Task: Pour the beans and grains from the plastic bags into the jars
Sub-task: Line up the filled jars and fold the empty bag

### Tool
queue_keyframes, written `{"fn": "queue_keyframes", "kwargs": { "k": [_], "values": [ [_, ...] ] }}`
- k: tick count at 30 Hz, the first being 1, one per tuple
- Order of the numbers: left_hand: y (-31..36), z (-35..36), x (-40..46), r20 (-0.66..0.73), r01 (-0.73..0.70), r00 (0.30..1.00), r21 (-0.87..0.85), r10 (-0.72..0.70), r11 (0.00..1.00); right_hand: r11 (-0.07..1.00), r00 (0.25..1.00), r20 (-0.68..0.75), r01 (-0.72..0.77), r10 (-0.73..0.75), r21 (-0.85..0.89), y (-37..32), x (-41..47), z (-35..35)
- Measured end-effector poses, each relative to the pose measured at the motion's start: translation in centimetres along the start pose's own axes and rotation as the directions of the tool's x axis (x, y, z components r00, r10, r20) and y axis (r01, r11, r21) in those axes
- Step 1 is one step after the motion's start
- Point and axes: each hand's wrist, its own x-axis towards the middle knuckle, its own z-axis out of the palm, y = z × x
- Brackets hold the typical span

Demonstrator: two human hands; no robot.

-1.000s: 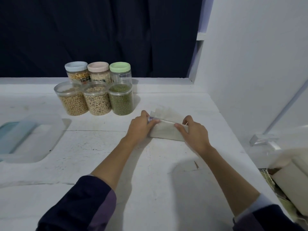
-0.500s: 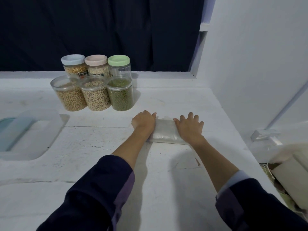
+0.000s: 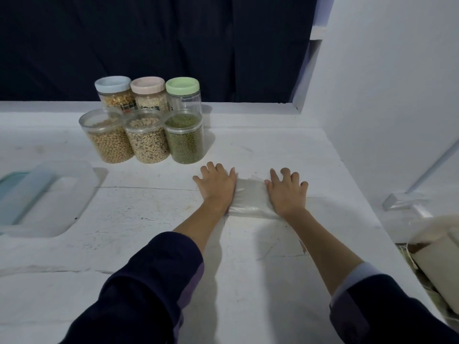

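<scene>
left hand [image 3: 216, 186]: yours lies flat, fingers straight and spread, palm pressing the left end of the folded plastic bags [image 3: 250, 200].
right hand [image 3: 286, 192]: flat as well, fingers fanned, pressing the right end of the same stack; neither hand pinches or curls round anything.
plastic bags: clear, folded flat, seemingly empty, lying on the white surface [image 3: 154, 219] between your palms, near the jars but apart from them.
front jars: three open ones in a row, the soybean jar [image 3: 106, 137], the mixed bean jar [image 3: 147, 137] and the green bean jar [image 3: 185, 136], all well filled.
back jars: three lidded ones just behind, the blue lid [image 3: 113, 83], the pink lid [image 3: 148, 84] and the green lid [image 3: 182, 85]; the green-lidded one looks empty, though i can't be sure.
plastic tub [image 3: 47, 197]: at the far left of the surface, well apart from your hands.
step in hand: my read is that pouring is done and you're flattening the spent bags.
next move: probably lift your palms and set the stack aside, or cap the front jars; no loose lids show, so you'd have to find them first.
</scene>
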Motion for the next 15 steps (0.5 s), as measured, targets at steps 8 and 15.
{"fn": "queue_keyframes", "kwargs": {
  "k": [8,15],
  "values": [
    [-0.6,-0.2,-1.6,-0.055,-0.164,0.985,-0.037,0.162,0.986,0.982,0.991,-0.064,0.127,-0.120,0.136,0.6,-1.5,0.0],
    [-2.0,-0.3,-2.2,-0.014,-0.269,0.961,-0.288,0.277,0.919,0.869,0.881,0.465,-0.160,-0.089,0.469,0.6,-1.4,-6.9]
  ]
}}
